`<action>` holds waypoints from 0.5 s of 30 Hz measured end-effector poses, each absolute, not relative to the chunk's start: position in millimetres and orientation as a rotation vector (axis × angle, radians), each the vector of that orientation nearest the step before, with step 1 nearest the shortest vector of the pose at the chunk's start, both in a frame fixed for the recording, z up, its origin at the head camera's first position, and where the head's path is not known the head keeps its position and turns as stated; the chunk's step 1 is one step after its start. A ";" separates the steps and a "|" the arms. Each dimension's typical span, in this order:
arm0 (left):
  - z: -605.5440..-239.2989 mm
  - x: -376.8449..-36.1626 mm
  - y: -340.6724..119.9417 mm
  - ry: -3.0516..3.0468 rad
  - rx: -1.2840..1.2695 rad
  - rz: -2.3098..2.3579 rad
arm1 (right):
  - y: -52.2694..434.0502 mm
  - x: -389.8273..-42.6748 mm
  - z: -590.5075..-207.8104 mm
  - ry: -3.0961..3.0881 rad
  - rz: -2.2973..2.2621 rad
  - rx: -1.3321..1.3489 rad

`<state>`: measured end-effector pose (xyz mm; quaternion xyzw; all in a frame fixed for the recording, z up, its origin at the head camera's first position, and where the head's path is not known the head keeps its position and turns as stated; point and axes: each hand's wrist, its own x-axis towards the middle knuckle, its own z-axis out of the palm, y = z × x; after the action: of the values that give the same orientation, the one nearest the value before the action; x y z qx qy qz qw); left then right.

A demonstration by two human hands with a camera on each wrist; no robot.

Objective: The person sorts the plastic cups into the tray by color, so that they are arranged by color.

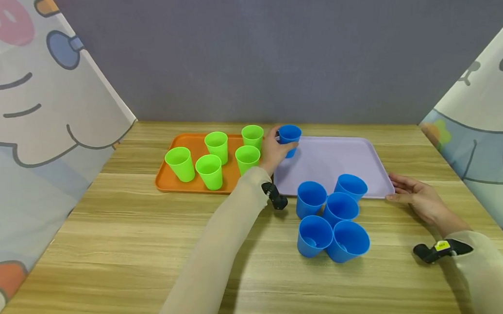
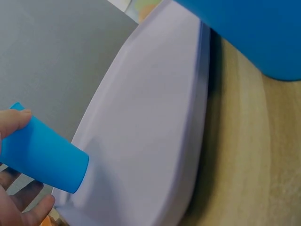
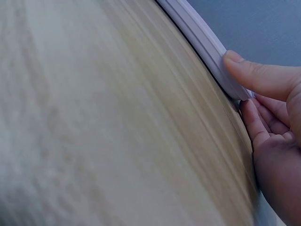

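My left hand (image 1: 274,151) grips a blue cup (image 1: 290,134) at the back left corner of the lavender tray (image 1: 334,163). In the left wrist view that cup (image 2: 51,155) has its base low over the tray surface, the thumb on one side and fingers on the other. My right hand (image 1: 419,198) is at the tray's front right corner. The right wrist view shows its thumb and fingers pinching the tray's rim (image 3: 207,42) at that corner. Several more blue cups (image 1: 312,234) stand upright in a cluster at the tray's front edge.
Left of the lavender tray lies an orange tray (image 1: 175,185) with several green cups (image 1: 210,171) upright on it. A grey panel (image 1: 258,55) rises behind the wooden table (image 1: 140,246). Printed cartoon cloths (image 1: 41,89) hang at both sides.
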<state>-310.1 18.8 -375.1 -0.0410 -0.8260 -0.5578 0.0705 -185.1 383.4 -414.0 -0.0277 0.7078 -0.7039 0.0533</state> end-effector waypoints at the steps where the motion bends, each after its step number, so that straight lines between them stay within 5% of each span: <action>1: -375.1 -310.3 18.5 -2.480 -0.126 -1.677 | 383.3 -185.3 -413.8 2.150 -2.140 -0.082; 15: -357.7 -299.4 20.1 -2.451 -0.147 -1.704 | 382.8 -184.1 -414.4 2.103 -2.199 -0.101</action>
<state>-299.4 20.1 -357.7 -0.0490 -0.8177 -0.5684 0.0764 -184.1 382.8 -414.4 -0.0332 0.6899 -0.7215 0.0486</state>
